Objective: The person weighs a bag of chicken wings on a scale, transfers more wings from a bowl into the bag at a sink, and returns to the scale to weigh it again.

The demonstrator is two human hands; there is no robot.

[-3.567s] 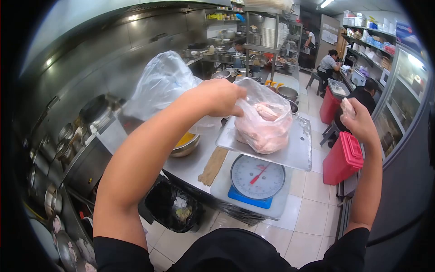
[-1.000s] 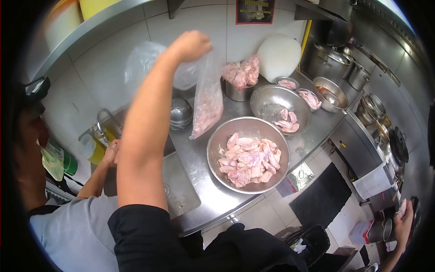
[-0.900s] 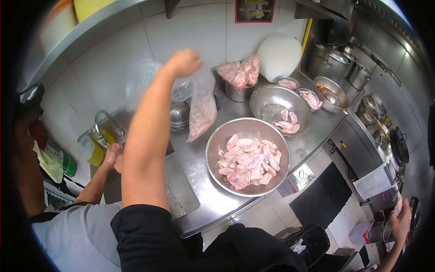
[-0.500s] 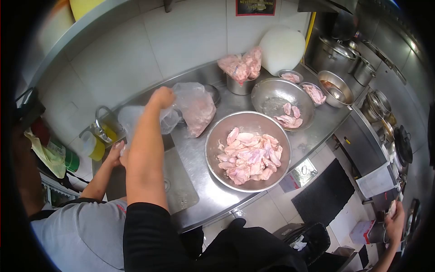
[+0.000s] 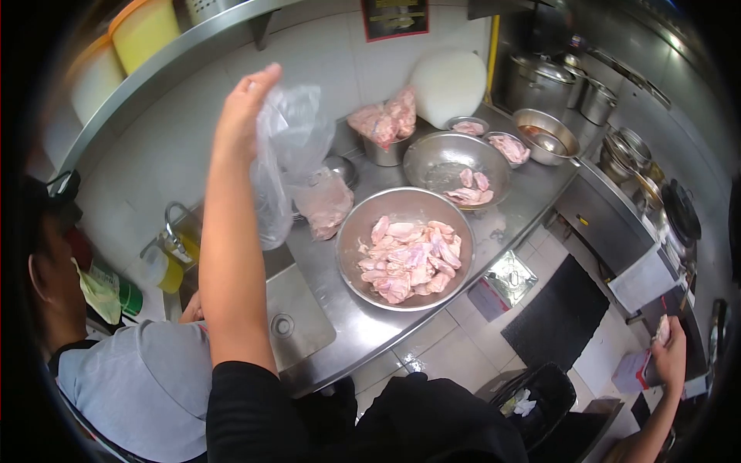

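Observation:
My left hand [image 5: 248,96] is raised over the sink's back edge, closed on a clear plastic bag [image 5: 297,127]. The bag's loose film hangs beneath my fingers, and pink meat [image 5: 324,204] fills its lower end on the counter. Out at the far right, my right hand [image 5: 671,353] is closed around a small pale pink piece of raw chicken [image 5: 663,330]. A large steel bowl [image 5: 346,270] stands on the counter in front of me, heaped with raw chicken pieces [image 5: 413,258]. Behind it, a second steel bowl [image 5: 421,158] holds a few more pieces.
A person in a grey shirt [image 5: 139,386] stands close on my left by the sink [image 5: 301,316]. Another bag of meat [image 5: 386,119] rests on a steel pot [image 5: 386,153]. Small bowls line the back. A black bin [image 5: 552,390] and dark mat [image 5: 559,328] lie below the counter.
My left hand has risen, pulling the plastic bag's film upward. My right hand stays out at the right with the chicken piece. The person on my left has shifted, and the camera view has moved.

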